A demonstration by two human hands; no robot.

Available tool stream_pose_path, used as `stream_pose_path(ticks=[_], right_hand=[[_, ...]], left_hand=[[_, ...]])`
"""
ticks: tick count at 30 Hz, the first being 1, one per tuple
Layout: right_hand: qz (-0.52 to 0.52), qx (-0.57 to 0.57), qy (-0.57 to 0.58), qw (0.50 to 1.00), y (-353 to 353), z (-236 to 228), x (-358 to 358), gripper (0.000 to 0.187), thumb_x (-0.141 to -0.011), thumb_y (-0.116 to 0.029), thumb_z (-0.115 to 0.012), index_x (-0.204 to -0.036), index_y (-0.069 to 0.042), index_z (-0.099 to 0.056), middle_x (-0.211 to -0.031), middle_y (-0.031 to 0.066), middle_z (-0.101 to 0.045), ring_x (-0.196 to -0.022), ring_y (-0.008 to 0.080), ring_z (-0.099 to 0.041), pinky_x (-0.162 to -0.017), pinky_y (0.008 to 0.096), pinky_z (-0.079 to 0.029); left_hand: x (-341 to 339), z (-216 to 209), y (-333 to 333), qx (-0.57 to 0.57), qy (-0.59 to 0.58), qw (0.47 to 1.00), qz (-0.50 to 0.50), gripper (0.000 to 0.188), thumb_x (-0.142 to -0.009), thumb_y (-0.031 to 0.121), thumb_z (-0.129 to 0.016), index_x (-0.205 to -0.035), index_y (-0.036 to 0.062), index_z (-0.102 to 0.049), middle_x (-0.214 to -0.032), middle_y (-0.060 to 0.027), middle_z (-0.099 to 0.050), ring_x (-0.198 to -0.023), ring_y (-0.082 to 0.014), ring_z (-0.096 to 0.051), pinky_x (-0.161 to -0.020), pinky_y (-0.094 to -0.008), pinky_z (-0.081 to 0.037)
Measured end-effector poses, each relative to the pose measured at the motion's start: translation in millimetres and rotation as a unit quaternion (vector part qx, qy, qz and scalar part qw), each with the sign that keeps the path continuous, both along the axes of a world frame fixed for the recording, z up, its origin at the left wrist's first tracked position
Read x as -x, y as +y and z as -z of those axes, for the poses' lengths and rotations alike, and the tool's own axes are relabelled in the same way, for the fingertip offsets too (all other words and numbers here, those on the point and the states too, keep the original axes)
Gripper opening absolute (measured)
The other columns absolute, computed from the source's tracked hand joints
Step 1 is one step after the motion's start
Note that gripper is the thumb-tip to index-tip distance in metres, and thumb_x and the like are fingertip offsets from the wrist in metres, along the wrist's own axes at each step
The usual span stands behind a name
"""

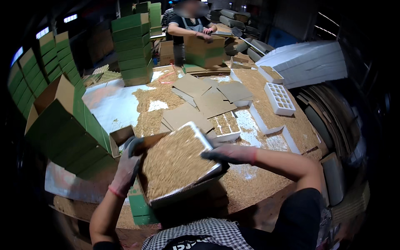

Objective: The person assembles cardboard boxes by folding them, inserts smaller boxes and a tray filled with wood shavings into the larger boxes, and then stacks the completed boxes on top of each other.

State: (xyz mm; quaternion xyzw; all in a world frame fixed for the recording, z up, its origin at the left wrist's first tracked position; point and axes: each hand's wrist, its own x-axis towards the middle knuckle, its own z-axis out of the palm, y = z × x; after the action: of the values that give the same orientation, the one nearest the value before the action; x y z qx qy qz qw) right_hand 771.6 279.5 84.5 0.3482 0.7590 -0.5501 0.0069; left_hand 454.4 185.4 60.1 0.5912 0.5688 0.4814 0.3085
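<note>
In front of me a white foam tray heaped with sawdust-like shavings lies tilted at the mouth of a cardboard box. My left hand, in a dark-palmed glove, grips the box's left wall, its thumb near the top edge. On the opposite side my gloved right hand holds the tray by its right rim, fingers pressed over the edge. Slight motion blur softens the shavings and the right fingertips. How deep the tray sits in the box is hidden.
Flat cardboard sheets lie beyond the box on a shavings-strewn table. White foam trays stand to the right. Stacked green boxes rise at the left. Across the table a co-worker handles a green-and-brown carton.
</note>
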Motion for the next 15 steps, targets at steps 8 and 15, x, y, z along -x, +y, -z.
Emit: stream_pose_path(ticks=[8, 15], right_hand=[[-0.425, -0.459, -0.304, 0.719, -4, 65, 125, 0.03, -0.075, -0.032, -0.065, -0.093, -0.008, -0.069, -0.092, 0.0055, -0.067, -0.084, 0.0262, -0.064, -0.066, 0.0429, -0.05], [0.243, -0.51, 0.029, 0.824, 119, 95, 93, 0.074, -0.075, -0.054, -0.059, -0.127, -0.005, -0.04, -0.115, 0.022, -0.049, -0.099, 0.0313, -0.053, -0.083, 0.0389, -0.043]], left_hand=[[60, 48, -49, 0.033, -0.077, 0.995, -0.054, 0.058, -0.06, 0.01, -0.045, -0.116, -0.0027, -0.052, -0.111, -0.0085, -0.054, -0.104, -0.0178, -0.047, -0.09, -0.0231, -0.038], [73, 45, -68, 0.056, -0.04, 0.989, -0.133, 0.055, -0.067, 0.021, -0.055, -0.117, -0.0008, -0.052, -0.117, -0.0083, -0.052, -0.115, -0.0189, -0.043, -0.099, -0.0276, -0.032]])
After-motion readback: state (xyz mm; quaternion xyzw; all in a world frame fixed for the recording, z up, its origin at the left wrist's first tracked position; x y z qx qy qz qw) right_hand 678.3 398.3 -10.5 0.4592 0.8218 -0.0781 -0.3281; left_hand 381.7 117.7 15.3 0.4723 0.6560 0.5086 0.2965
